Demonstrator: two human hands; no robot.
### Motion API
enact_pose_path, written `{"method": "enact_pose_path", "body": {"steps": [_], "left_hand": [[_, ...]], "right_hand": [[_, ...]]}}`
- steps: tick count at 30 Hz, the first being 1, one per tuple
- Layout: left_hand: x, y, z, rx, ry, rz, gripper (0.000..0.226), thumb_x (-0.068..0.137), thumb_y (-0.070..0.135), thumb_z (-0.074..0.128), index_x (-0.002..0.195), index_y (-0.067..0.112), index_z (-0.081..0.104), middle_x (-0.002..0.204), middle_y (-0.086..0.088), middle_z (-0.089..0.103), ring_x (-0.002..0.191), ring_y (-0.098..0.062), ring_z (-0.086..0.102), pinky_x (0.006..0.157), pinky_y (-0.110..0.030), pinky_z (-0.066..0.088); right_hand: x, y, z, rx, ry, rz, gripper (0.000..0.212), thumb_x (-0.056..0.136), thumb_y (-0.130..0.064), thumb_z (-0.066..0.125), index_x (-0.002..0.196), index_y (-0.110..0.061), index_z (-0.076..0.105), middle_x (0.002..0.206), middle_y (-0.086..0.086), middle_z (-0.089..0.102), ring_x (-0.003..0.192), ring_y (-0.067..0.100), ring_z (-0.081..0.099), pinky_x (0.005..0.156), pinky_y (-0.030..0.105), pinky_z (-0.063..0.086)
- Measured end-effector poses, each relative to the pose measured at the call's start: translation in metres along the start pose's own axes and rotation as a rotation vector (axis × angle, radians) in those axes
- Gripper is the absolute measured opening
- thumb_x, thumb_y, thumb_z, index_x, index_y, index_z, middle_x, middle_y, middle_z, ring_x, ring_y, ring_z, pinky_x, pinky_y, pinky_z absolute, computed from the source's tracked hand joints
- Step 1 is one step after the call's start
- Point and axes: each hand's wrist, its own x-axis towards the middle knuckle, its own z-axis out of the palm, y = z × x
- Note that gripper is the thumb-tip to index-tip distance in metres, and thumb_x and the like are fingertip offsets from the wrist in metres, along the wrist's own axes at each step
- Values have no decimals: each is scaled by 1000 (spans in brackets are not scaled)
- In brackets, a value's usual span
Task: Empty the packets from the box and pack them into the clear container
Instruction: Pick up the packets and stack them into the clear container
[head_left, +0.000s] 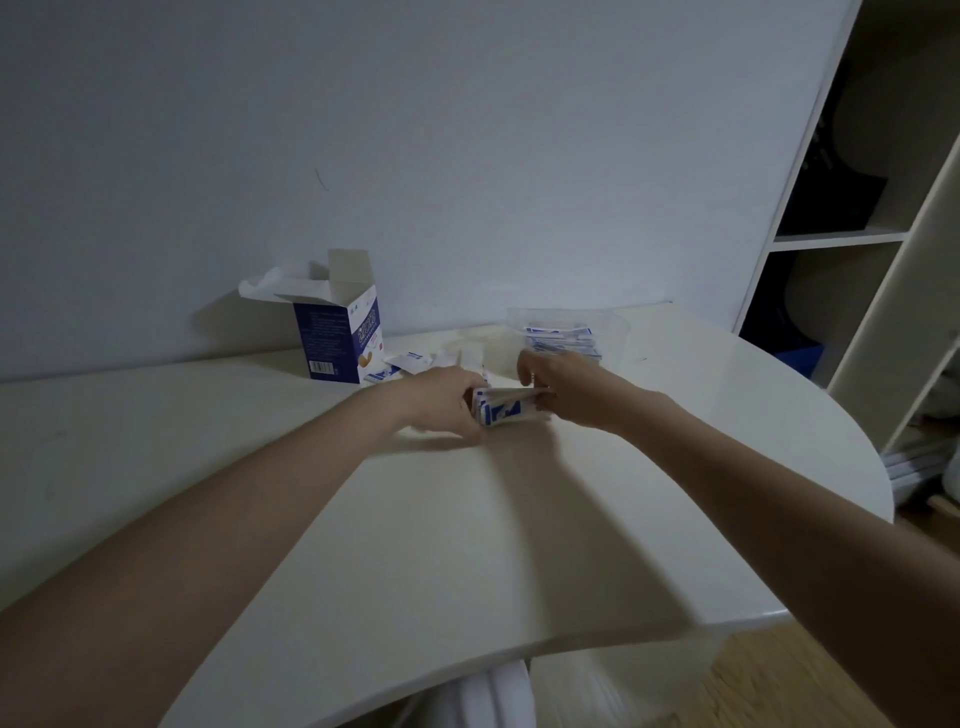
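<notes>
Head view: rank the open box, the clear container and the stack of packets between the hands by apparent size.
1. open box
2. clear container, close to the box; its faint walls make this unsure
3. stack of packets, smallest, partly covered by the left hand and right hand

A white table (467, 519) stands beside an open shelving unit (841, 239).

The left hand (447, 397) and right hand (558, 387) covered both ends of the packet stack (503, 411), hiding each grip. Motion blur smeared the packets' print. The clear container (566, 332) was faint, perhaps holding more packets, count unreadable.
</notes>
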Motion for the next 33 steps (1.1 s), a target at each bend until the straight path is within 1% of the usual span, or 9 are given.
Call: {"method": "enact_pose_path", "body": {"steps": [2, 7, 10, 13, 16, 21, 24, 27, 33], "left_hand": [[-1, 0, 7, 12, 105, -15, 6, 81, 23, 63, 78, 20, 59, 68, 4, 52, 61, -12, 47, 54, -24, 35], [-1, 4, 16, 164, 161, 18, 17, 89, 18, 55, 91, 3, 62, 71, 1, 48, 74, -20, 48, 53, -26, 27], [1, 3, 20, 180, 151, -1, 32, 90, 9, 47, 59, 12, 41, 75, -9, 51, 73, -23, 52, 61, -24, 29], [0, -1, 18, -20, 126, -57, 26, 87, 3, 47, 62, 11, 46, 71, -9, 57, 64, -18, 54, 60, -22, 36], [5, 0, 2, -241, 214, -57, 9, 85, 4, 58, 79, 6, 64, 70, -5, 59, 62, -12, 56, 60, -21, 42], [43, 32, -39, -856, 518, -83, 20, 84, -4, 62, 104, -5, 61, 79, -11, 60, 61, -14, 59, 62, -15, 55], [76, 51, -50, -613, 610, -133, 22, 83, 6, 66, 104, 3, 65, 98, -12, 64, 81, -23, 64, 83, -31, 56], [103, 60, -51, -319, 547, -187, 29, 82, 14, 67, 110, 7, 65, 112, -10, 65, 104, -27, 61, 86, -27, 47], [125, 63, -40, 124, 299, -284, 26, 81, 9, 57, 106, 12, 65, 105, -3, 64, 96, -23, 58, 86, -31, 37]], "right_hand": [[-4, -2, 0, 1, -5, -11, 27, 89, -9, 54, 115, -11, 50, 105, 13, 64, 96, 28, 58, 78, 38, 48], [-9, 4, 1, -192, -58, -22, 24, 97, -20, 43, 102, -7, 62, 102, 12, 64, 96, 29, 59, 73, 34, 45], [-10, 4, 2, -40, -70, 36, 19, 92, -12, 49, 93, -2, 66, 94, 17, 68, 80, 27, 56, 72, 32, 44], [-10, 1, 0, 140, -64, 70, 17, 90, -12, 55, 94, -2, 67, 81, 10, 68, 76, 16, 60, 66, 25, 42], [-5, 13, -11, 332, -20, 139, 13, 87, -10, 59, 75, -13, 63, 54, -8, 63, 46, -9, 55, 59, 17, 40], [14, 35, -53, 780, 372, 333, 9, 81, -15, 70, 86, -10, 64, 58, 2, 61, 37, 0, 50, 42, 11, 40], [31, 51, -66, 770, 471, 457, 9, 83, -14, 68, 91, -12, 67, 71, 4, 60, 55, 11, 49, 46, 17, 35], [42, 65, -64, 651, 467, 573, 19, 83, -9, 64, 102, -8, 66, 92, 8, 57, 75, 19, 50, 57, 21, 39], [53, 75, -42, 399, 228, 656, 24, 79, -10, 66, 101, -3, 66, 103, 14, 66, 90, 27, 61, 73, 29, 47]]}}
